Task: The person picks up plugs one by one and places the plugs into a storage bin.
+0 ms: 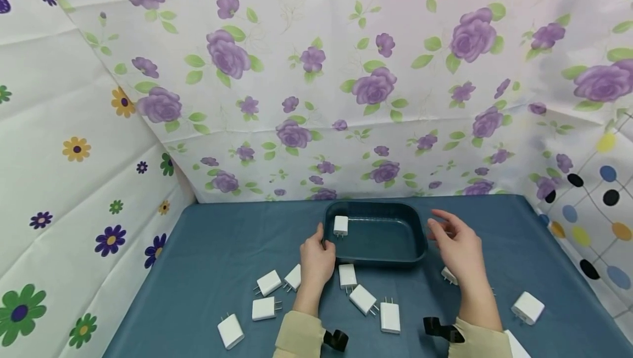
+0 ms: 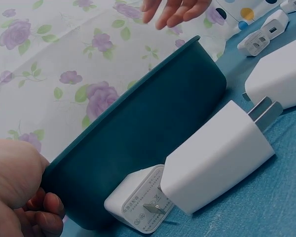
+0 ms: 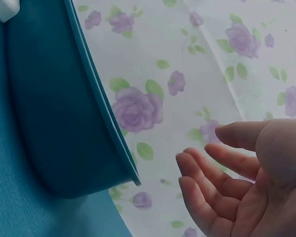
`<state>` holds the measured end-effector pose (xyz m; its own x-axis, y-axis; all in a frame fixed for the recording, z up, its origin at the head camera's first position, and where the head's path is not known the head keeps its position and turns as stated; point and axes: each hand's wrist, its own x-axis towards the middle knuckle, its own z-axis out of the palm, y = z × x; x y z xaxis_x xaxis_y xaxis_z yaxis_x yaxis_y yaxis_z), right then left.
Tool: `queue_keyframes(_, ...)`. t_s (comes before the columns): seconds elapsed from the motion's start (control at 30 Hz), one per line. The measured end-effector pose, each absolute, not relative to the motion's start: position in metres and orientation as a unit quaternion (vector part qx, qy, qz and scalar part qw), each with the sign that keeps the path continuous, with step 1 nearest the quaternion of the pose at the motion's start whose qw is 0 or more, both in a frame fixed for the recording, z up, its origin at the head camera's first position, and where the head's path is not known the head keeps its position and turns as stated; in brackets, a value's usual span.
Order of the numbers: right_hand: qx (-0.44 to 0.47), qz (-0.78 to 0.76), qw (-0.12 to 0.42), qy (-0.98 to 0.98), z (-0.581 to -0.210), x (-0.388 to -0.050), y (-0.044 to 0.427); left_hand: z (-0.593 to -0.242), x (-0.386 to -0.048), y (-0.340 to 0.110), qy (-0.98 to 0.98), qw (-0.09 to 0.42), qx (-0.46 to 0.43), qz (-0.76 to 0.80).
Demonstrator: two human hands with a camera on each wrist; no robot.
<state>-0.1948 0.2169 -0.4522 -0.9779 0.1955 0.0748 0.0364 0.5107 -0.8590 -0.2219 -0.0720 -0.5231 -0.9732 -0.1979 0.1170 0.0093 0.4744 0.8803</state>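
Note:
A dark teal tray (image 1: 381, 262) lies on the table with one white charger plug (image 1: 340, 224) inside, near its left end. My left hand (image 1: 317, 259) holds the tray at its left front corner; in the left wrist view its fingers (image 2: 52, 205) are curled against the tray's side. Off the tray's right end, my right hand (image 1: 460, 245) hovers with loosely bent fingers, apart from the rim and holding nothing. Just in front of the tray lie more white charger plugs, among them one close to its wall (image 1: 348, 276), a tilted one (image 1: 363, 299) and another (image 1: 390, 317).
Left of my left arm lie several white chargers, such as one (image 1: 230, 331) near the front. To the right are a charger (image 1: 528, 308) and one partly hidden by my right hand (image 1: 449, 275). A flowered sheet (image 1: 296, 100) hangs behind the blue table (image 1: 237, 237).

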Motion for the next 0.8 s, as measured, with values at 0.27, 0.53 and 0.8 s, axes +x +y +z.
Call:
queue_keyframes(0.27,-0.066,0.471,0.089,-0.875,-0.455,-0.192,0.221,-0.524,-0.222,-0.073,-0.854,0.104,0.05,-0.508)
queue_keyframes(0.53,-0.114,0.366,-0.012,-0.923,-0.462,-0.187,0.249,-0.525,-0.222,-0.075,-0.854,0.098,0.054,-0.509)
queue_keyframes(0.8,-0.125,0.316,-0.114,-0.934,-0.469,-0.19,0.264,-0.524,-0.222,-0.073,-0.854,0.103,0.05,-0.508)
